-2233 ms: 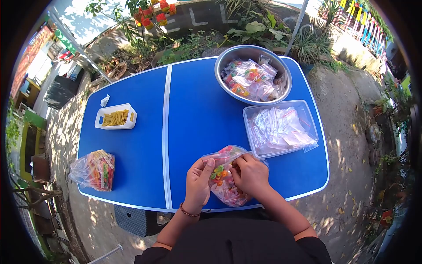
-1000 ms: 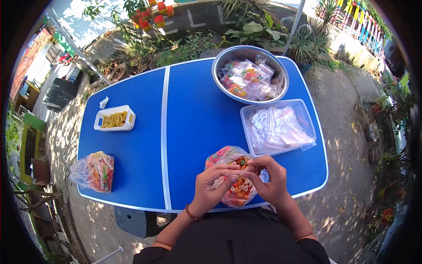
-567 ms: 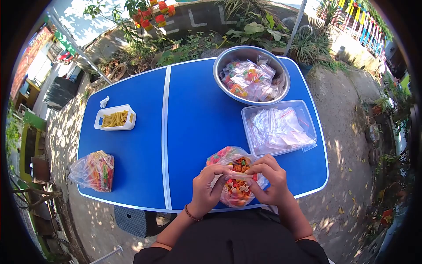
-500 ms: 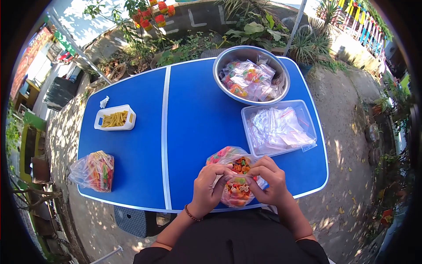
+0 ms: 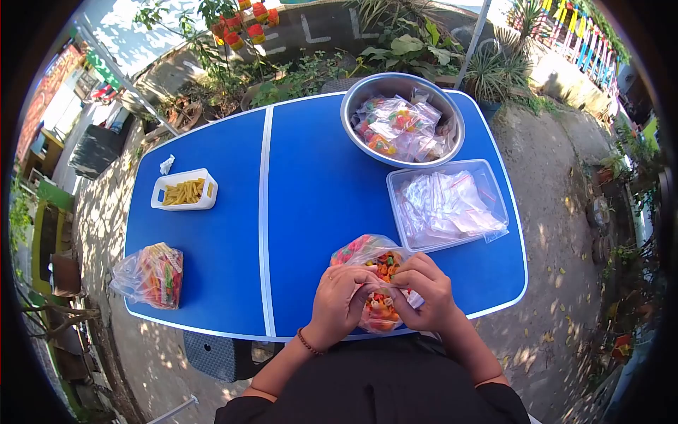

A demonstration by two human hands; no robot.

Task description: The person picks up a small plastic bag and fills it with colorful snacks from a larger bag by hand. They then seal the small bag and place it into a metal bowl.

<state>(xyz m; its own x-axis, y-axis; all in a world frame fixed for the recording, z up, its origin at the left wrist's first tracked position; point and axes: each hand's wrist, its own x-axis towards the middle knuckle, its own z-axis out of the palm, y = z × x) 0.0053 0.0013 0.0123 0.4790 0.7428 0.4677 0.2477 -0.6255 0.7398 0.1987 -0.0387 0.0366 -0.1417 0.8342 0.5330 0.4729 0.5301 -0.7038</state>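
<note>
My left hand (image 5: pixel 340 300) and my right hand (image 5: pixel 429 295) are pinched on the edge of a small clear zip bag (image 5: pixel 383 284), one at each side. Its lower part is hard to make out against what lies below. Beneath my fingers, near the table's front edge, sits a large clear plastic bag (image 5: pixel 358 249) of orange, red, yellow and green snack pieces (image 5: pixel 382 311), partly hidden by my hands. Just beyond my right hand is a clear plastic tub (image 5: pixel 399 237) holding many flat zip bags (image 5: pixel 448 205).
A steel bowl (image 5: pixel 347 127) of filled packets (image 5: pixel 406 124) stands at the back right of the blue table (image 5: pixel 318 184). On the left are a white basket (image 5: pixel 205 201) of yellow sticks, a crumpled white scrap (image 5: pixel 167 165) and another plastic bag (image 5: pixel 157 277) of coloured snacks.
My fingers have shifted slightly along the zip bag's edge, and my right hand has turned a little inward. The things on the table stay where they were.
</note>
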